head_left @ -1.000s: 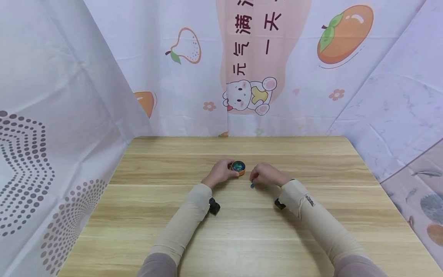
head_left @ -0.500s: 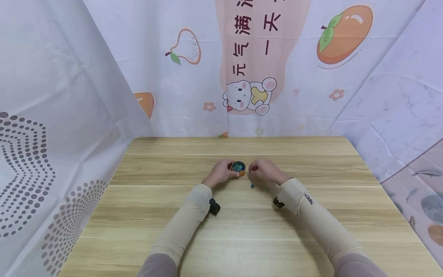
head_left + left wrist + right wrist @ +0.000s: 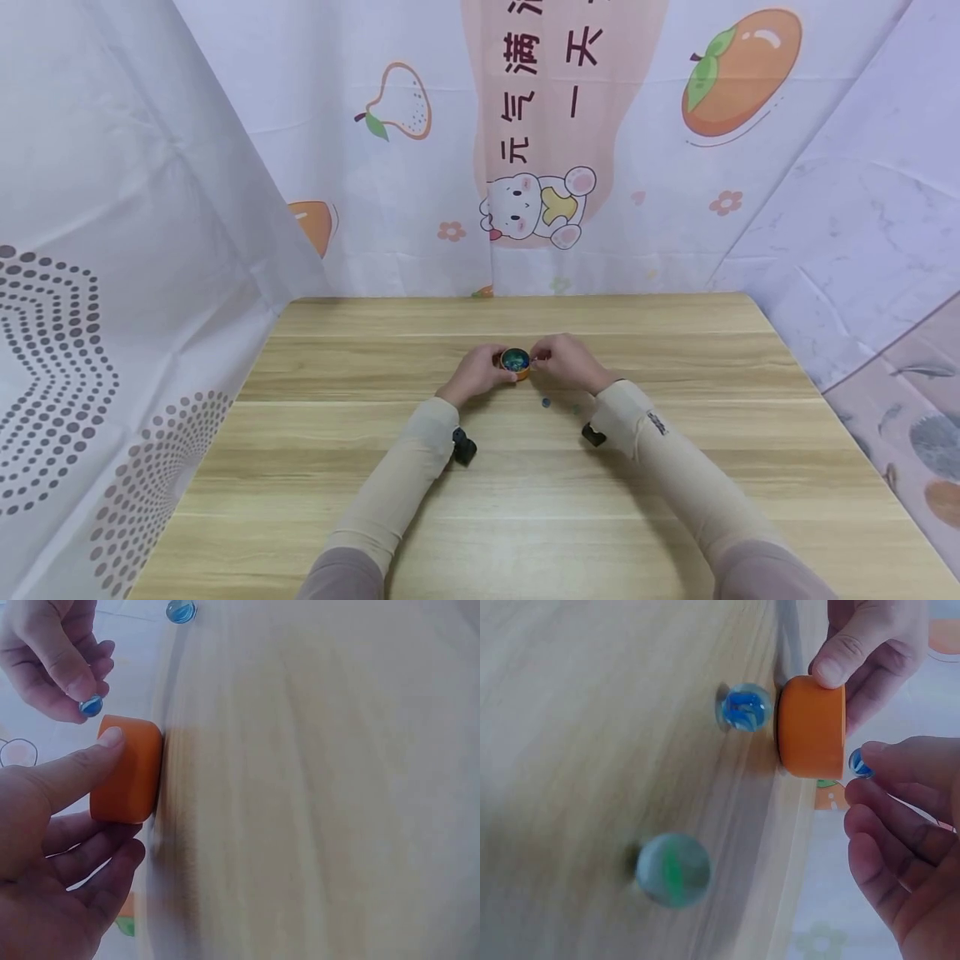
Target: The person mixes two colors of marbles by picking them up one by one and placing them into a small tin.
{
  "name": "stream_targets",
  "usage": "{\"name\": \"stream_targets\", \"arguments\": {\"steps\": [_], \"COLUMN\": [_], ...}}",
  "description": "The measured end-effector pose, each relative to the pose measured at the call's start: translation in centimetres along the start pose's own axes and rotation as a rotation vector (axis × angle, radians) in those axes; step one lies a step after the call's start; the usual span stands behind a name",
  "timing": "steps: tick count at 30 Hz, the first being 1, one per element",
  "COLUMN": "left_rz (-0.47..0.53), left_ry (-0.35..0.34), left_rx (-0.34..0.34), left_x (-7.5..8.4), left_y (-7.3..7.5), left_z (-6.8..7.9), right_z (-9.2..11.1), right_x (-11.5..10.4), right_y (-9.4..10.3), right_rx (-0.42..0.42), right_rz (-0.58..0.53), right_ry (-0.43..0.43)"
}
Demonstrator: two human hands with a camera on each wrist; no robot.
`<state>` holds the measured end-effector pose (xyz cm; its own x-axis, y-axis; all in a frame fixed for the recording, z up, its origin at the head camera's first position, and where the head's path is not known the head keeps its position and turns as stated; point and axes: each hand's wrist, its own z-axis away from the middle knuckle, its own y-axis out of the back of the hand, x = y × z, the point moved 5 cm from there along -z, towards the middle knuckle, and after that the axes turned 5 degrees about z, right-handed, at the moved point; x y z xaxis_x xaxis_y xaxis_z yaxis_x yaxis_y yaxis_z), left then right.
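A small round orange bowl (image 3: 515,363) stands on the table, and the head view shows blue and green marbles inside it. My left hand (image 3: 477,372) grips the bowl from its left side, thumb and fingers on the orange wall (image 3: 133,771). Just off the bowl's right rim, my right hand (image 3: 567,361) pinches a blue marble (image 3: 860,763) between thumb and fingertip. On the wood in front lie a clear marble with blue swirls (image 3: 746,707) and, nearer the right wrist, a clear one with a green streak (image 3: 673,870).
The wooden table (image 3: 480,517) spreads out on all sides of the hands. Behind it hangs a printed white curtain (image 3: 420,192). A small black camera sits at each wrist, the left one (image 3: 464,449) just over the table.
The right hand has picked up a blue marble beside another one and carried it leftward and away from me to the bowl's rim. The left hand and bowl stay put.
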<state>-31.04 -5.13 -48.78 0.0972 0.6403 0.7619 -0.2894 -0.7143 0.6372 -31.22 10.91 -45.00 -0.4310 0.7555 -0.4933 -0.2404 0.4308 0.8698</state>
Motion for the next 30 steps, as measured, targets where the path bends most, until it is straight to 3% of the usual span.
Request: {"name": "stream_targets", "arguments": {"steps": [30], "left_rz": [0.000], "left_ry": [-0.034], "left_rx": [-0.006], "left_x": [0.0], "left_y": [0.2], "left_z": [-0.1], "right_z": [-1.9], "right_x": [-1.2], "right_y": [-1.2], "right_rx": [0.018], "right_rz": [-0.056], "right_ry": [-0.007]}}
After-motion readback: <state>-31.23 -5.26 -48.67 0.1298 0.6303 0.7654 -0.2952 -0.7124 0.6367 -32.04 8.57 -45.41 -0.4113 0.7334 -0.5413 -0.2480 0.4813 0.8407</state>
